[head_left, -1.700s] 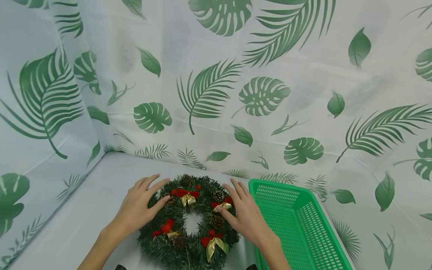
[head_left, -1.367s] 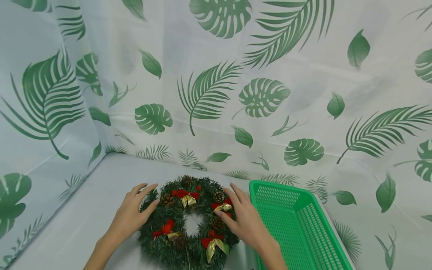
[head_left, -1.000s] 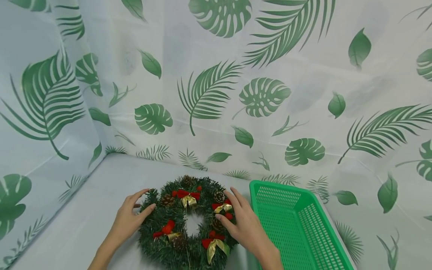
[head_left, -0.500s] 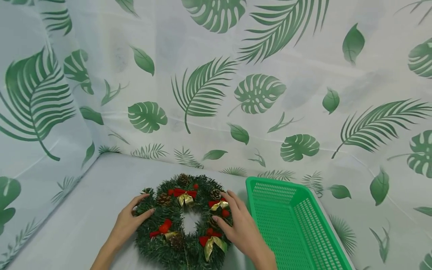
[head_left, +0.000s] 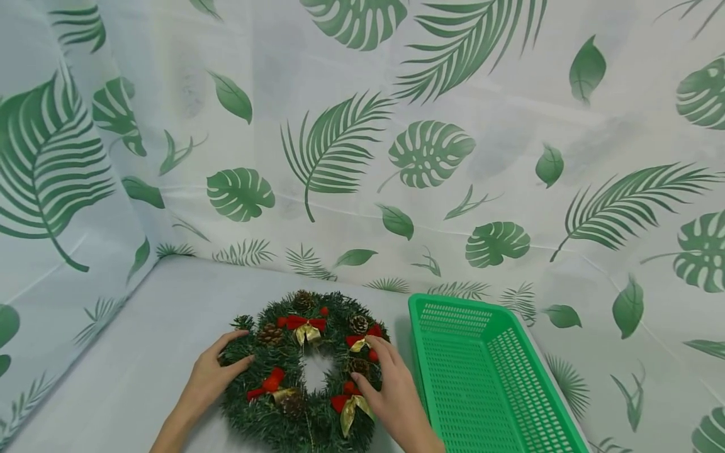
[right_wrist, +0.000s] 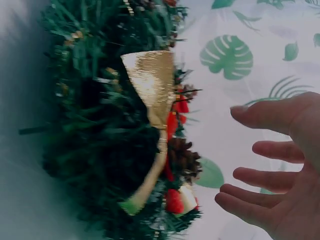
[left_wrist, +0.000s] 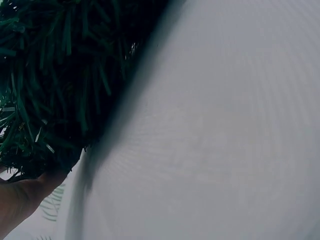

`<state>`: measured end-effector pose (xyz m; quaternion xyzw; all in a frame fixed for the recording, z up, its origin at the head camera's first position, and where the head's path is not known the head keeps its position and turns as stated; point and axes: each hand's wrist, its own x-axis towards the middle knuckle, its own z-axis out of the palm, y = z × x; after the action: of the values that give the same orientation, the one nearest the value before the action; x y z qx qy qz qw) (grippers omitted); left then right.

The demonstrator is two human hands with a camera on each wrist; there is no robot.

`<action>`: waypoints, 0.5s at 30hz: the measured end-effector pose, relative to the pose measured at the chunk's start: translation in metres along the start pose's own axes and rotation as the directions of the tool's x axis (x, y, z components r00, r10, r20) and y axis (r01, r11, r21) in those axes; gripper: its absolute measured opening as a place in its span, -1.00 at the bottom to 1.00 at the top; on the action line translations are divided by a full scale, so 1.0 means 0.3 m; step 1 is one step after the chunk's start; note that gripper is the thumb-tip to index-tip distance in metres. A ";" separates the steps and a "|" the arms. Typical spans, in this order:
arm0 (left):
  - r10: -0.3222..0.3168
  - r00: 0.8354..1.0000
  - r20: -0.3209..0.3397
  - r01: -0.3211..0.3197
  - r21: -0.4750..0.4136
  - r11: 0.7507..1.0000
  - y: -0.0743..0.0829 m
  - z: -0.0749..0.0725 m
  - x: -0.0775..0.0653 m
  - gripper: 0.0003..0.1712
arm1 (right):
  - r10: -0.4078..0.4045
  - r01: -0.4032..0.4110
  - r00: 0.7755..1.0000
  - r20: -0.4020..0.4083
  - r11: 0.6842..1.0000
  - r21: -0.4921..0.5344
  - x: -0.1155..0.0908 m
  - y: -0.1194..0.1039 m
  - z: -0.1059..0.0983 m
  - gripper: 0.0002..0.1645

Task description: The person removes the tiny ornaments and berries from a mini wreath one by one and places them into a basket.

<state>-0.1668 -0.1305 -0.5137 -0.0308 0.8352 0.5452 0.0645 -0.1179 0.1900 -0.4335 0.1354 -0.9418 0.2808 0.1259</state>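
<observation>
A green Christmas wreath (head_left: 266, 423) lies on the white table, trimmed with red bows, gold ribbons, pinecones and red berries. At its left edge my left hand (head_left: 205, 380) grips the greenery, thumb on top and fingers round the outer side; the fingers are partly hidden. The left wrist view catches part of that hand (left_wrist: 26, 197) against the dark needles. My right hand (head_left: 395, 395) is over the wreath's right side, fingers spread and slightly bent. In the right wrist view, this hand (right_wrist: 287, 172) stands apart from the gold ribbon (right_wrist: 152, 80) and pinecone (right_wrist: 184, 159).
To the right stands a green plastic basket (head_left: 418, 333) with perforated walls, close beside my right hand. A white curtain (head_left: 340, 239) printed with green leaves rises behind and to the left of the table (head_left: 175, 302).
My left hand has moved from above the wreath's upper left outward and down to its left edge, taking hold there. The right hand has shifted slightly left and lower. The head view has turned a little.
</observation>
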 end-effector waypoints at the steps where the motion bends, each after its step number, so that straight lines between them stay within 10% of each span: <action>1: 0.001 1.000 -0.002 -0.001 0.001 1.000 0.000 -0.002 0.000 -0.22 | 0.000 0.000 1.000 -0.008 1.000 -0.003 0.001 0.003 0.009 -0.30; 15: 0.015 1.000 0.001 -0.015 0.007 1.000 0.003 -0.014 0.013 -0.25 | 0.048 -0.049 0.999 0.009 0.997 0.060 -0.005 0.049 0.080 -0.41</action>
<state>-0.1710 -0.1338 -0.5119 -0.0242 0.8372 0.5429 0.0607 -0.1252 0.1886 -0.4605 0.1173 -0.9365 0.3113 0.1114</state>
